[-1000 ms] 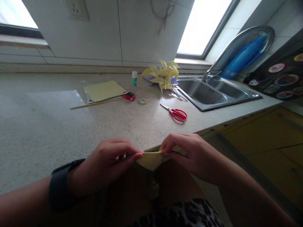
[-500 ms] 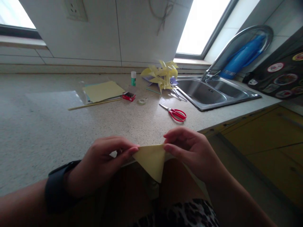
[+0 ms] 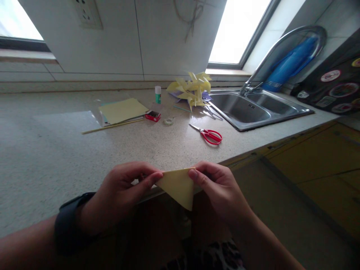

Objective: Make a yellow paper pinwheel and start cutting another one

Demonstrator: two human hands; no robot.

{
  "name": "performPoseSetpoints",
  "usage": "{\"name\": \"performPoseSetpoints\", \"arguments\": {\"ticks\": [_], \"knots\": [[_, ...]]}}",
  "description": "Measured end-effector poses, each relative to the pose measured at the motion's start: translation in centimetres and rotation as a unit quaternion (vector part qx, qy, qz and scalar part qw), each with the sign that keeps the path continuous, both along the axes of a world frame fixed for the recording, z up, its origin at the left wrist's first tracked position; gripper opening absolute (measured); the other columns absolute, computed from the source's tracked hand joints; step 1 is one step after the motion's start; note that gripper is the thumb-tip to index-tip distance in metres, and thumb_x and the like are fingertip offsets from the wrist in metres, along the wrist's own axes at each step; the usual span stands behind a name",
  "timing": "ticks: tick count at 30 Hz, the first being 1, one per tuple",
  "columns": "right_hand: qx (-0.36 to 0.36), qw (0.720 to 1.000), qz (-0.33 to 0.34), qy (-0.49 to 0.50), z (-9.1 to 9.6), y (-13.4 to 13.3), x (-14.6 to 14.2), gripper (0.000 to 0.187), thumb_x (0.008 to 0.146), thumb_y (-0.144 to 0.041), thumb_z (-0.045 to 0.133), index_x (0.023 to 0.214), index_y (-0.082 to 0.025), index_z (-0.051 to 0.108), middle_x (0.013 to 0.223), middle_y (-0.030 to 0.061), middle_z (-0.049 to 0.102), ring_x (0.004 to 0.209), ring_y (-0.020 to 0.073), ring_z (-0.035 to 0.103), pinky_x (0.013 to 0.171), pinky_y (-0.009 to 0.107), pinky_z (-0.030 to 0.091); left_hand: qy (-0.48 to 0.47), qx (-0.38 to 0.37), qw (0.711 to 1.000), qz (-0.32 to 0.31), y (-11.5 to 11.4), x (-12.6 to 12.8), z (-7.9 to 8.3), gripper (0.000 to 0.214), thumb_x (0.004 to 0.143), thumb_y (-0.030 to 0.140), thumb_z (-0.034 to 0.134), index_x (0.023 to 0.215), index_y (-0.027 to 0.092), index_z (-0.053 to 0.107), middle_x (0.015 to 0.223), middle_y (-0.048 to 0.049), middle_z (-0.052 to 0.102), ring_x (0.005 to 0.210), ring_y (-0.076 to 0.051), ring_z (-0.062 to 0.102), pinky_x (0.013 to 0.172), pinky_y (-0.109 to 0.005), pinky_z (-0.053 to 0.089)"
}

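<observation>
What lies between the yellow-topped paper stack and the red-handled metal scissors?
The head view shows a small red box, then a pale round tape roll, between the paper stack and the scissors.

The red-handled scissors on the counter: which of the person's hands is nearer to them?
Right. The right hand is on the near side of the scissors, pinching the yellow paper; the left hand is also on the near side, but farther off to the left.
</observation>
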State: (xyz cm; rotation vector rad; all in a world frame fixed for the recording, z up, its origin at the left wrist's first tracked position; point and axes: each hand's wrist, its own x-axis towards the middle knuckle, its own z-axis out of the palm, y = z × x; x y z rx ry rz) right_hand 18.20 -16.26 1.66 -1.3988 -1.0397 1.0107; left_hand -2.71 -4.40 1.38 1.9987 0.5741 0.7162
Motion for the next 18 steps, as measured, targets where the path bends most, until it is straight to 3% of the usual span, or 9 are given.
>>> {"name": "performPoseSetpoints", "arguments": {"ticks": [13,18], "knots": [[0.005,0.999,-0.023,0.024,-0.5,0.7,-0.2,0.034,0.093,-0.044,0.066,0.073,-0.018,0.060,0.065,-0.0046,0.043,0.060,0.0103,0.037,0.054,0.024,0.030,0.029,-0.068,0.997,0.002,0.0,0.2,0.3,0.021,0.093,0.034,0.064,0.084,0.019,0.075,0.067,0.0008,0.068,0.060,-0.011,0.059,0.053,-0.019,0.046],[-0.054,0.987,0.101,0.117,-1.0,0.5,-0.5,0.033,0.090,-0.050,0.069,0.097,-0.017,0.069,0.086,0.0031,0.066,0.072,0.0137,0.057,0.065,0.026,0.044,0.025,-0.125,0.991,0.046,0.3,0.5,0.3,0.029,0.092,0.043,0.064,0.081,0.018,0.073,0.061,0.0009,0.065,0.052,-0.011,0.053,0.046,-0.019,0.041]]}}
